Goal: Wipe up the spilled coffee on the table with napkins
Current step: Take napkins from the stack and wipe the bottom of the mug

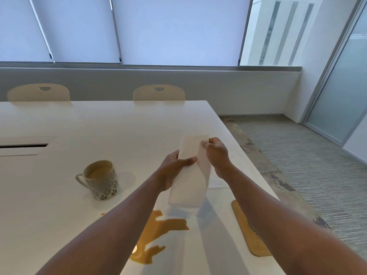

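Meeting-room kind of place: big white table [99, 124] filling the left and middle of the frame, drawn blinds [168, 30] across the top, grey carpet [309, 155] on the right.

The napkins [191, 173] are a folded white stack held up in the air just right of centre, above the table and not touching it. The left hand [174, 167] grips the stack from its left side, thumb laid across the front and fingers wrapped behind. The right hand [216, 155] pinches the upper right edge of the top sheet between thumb and fingertips. Both forearms run in from the bottom corners.

The spilled coffee [156, 233] is a tan puddle with ragged arms in the lower centre of the frame, directly below the napkins, partly hidden by the left forearm.

Left of the hands stands a cream mug [101, 180] with a cut-out leaf pattern, upright, handle to the left, coffee inside. At lower right, near the table's edge, lies a flat wooden board [246, 231], partly under the right arm. Two pale chairs [158, 93] peek over the far edge, and a dark slot [23, 145] is cut into the tabletop at mid left.
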Demonstrator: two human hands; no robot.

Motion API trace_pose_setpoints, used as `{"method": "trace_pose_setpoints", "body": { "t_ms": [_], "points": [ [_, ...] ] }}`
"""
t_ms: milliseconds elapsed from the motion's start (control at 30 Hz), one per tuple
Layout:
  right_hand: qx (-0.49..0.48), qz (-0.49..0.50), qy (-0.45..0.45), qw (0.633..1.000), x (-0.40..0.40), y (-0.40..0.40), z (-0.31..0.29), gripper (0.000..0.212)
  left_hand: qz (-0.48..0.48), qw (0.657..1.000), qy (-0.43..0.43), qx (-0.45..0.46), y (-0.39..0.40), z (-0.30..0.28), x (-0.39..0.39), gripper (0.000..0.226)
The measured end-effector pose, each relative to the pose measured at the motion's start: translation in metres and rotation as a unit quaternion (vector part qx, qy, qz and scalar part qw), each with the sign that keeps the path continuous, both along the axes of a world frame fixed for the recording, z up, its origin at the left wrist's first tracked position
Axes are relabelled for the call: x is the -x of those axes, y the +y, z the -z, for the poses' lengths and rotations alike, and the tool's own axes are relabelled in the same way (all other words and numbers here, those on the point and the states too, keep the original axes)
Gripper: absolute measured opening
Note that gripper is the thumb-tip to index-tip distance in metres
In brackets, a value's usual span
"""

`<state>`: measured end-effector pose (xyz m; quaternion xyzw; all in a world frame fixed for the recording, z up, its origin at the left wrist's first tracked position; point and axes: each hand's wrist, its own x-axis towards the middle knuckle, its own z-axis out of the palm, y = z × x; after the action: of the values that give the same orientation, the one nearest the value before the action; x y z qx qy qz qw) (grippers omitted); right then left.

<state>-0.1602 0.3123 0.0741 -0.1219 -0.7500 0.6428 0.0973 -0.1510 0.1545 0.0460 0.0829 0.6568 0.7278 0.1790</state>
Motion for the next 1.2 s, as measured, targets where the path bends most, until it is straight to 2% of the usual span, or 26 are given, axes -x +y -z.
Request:
{"method": "trace_pose_setpoints", "body": {
  "t_ms": [67, 200, 267, 300, 367, 433, 600, 767, 867, 1000, 1100, 1200],
  "points": [
    [-0.002, -0.007, -0.02, 1.0, -0.001, 0.002, 0.004, 0.027, -0.029, 1.0, -0.005, -0.004, -0.004, 0.002, 0.0, 0.041],
    [0.047, -0.069, -0.108, 0.991, -0.011, 0.003, 0.012, 0.072, -0.078, 0.997, 0.004, -0.008, -0.011, 0.004, -0.002, 0.041],
    [0.062, -0.117, -0.138, 0.981, -0.017, 0.004, 0.018, 0.083, -0.1, 0.995, 0.008, -0.015, -0.013, 0.003, -0.004, 0.04],
    [0.063, -0.145, -0.144, 0.977, -0.02, 0.003, 0.021, 0.08, -0.108, 0.994, 0.009, -0.018, -0.014, 0.004, -0.005, 0.04],
    [0.066, -0.19, -0.151, 0.968, -0.023, 0.002, 0.028, 0.06, -0.119, 0.993, 0.008, -0.025, -0.017, 0.004, -0.006, 0.038],
    [0.077, -0.201, -0.15, 0.965, -0.024, 0.001, 0.032, 0.045, -0.126, 0.992, 0.007, -0.031, -0.02, 0.004, -0.007, 0.035],
    [0.139, -0.183, -0.119, 0.966, -0.024, -0.006, 0.029, 0.046, -0.119, 0.993, 0.005, -0.016, -0.028, 0.005, -0.012, 0.03],
    [0.181, -0.166, -0.093, 0.965, -0.024, -0.009, 0.027, 0.034, -0.127, 0.992, -0.019, -0.021, -0.038, 0.008, -0.016, 0.03],
    [0.176, -0.167, -0.085, 0.966, -0.024, -0.013, 0.029, 0.031, -0.136, 0.99, -0.027, -0.025, -0.043, 0.009, -0.018, 0.03],
    [0.154, -0.176, -0.065, 0.97, -0.026, -0.015, 0.032, 0.027, -0.141, 0.99, -0.025, -0.019, -0.048, 0.009, -0.021, 0.018],
    [0.136, -0.194, -0.045, 0.97, -0.028, -0.015, 0.032, 0.032, -0.16, 0.986, -0.03, -0.02, -0.05, 0.006, -0.023, 0.037],
    [0.111, -0.191, -0.041, 0.975, -0.028, -0.016, 0.032, 0.035, -0.18, 0.981, -0.056, -0.033, -0.051, 0.004, -0.023, 0.03]
  ]
}}
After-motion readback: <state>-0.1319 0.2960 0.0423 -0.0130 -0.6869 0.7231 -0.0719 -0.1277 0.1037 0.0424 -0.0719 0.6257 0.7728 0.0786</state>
